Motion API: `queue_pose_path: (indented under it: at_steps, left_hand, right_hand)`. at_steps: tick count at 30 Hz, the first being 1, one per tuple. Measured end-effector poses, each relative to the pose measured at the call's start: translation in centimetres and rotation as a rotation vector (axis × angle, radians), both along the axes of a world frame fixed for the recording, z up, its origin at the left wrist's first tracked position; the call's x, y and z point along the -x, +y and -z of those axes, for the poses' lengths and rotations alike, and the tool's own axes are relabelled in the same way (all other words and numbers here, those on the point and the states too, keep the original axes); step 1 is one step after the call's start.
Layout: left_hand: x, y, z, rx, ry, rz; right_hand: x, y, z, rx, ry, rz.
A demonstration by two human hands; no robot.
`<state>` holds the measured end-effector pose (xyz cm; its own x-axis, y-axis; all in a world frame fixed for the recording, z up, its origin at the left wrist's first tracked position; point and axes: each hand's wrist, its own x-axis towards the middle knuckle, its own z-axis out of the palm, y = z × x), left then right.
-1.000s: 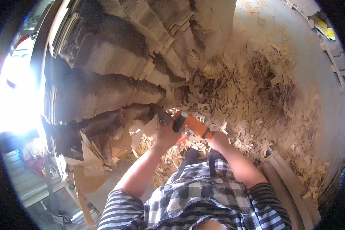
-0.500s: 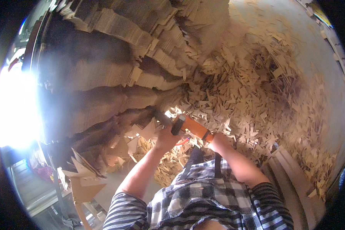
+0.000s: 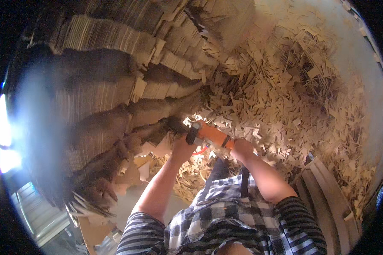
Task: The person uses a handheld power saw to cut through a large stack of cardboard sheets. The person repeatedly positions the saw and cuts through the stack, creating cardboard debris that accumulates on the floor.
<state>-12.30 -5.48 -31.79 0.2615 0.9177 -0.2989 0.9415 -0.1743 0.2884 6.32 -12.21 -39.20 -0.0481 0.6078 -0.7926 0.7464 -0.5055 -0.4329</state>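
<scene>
Both my hands are on an orange handheld power tool (image 3: 217, 137) with a dark front end and a thin red hose below it. My left hand (image 3: 184, 148) grips near the dark front end. My right hand (image 3: 243, 150) wraps round the orange body's rear end. The tool's tip reaches the lower edge of the tall stacks of cut cardboard (image 3: 108, 32) on the left; its exact contact is hidden in shadow. Loose cardboard scraps (image 3: 259, 106) lie heaped beyond and under the tool.
Bright light (image 3: 6, 144) comes in at the left rim. Bent cardboard pieces (image 3: 89, 229) hang at the lower left. A ridged, curved beige panel (image 3: 327, 195) stands at the lower right. Scraps spread up to the pale floor (image 3: 327, 25) at the upper right.
The view has turned slightly, so the bright light at the left has shrunk and the stacks have shifted. Both hands keep their hold on the orange tool.
</scene>
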Motion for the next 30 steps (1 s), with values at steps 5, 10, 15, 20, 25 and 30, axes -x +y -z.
queue_pose_path:
  at_steps: [5,10,15,20,25,30]
  left_hand:
    - [1.6,1.5,2.7,0.373,-0.006,-0.101]
    - [2.2,0.7,4.7,0.39,-0.08,-0.181]
    - [2.5,0.5,4.7,0.491,-0.122,-0.202]
    - [1.7,-1.9,4.9,0.503,-0.212,-0.194]
    - [-1.5,-2.1,2.1,0.511,-0.078,-0.251]
    - [-0.1,0.7,4.1,0.352,-0.124,-0.155]
  right_hand:
    - [0.8,-0.9,1.7,0.059,-0.032,0.023]
    - [1.2,-2.1,4.7,0.037,-0.037,-0.002]
    - [1.2,-2.8,3.6,0.046,-0.064,0.063]
    - [-0.5,-4.7,1.1,0.015,-0.039,0.057]
    - [-1.1,-4.9,2.8,-0.015,-0.075,0.081]
    - [-0.3,-1.9,6.0,-0.024,-0.031,0.075]
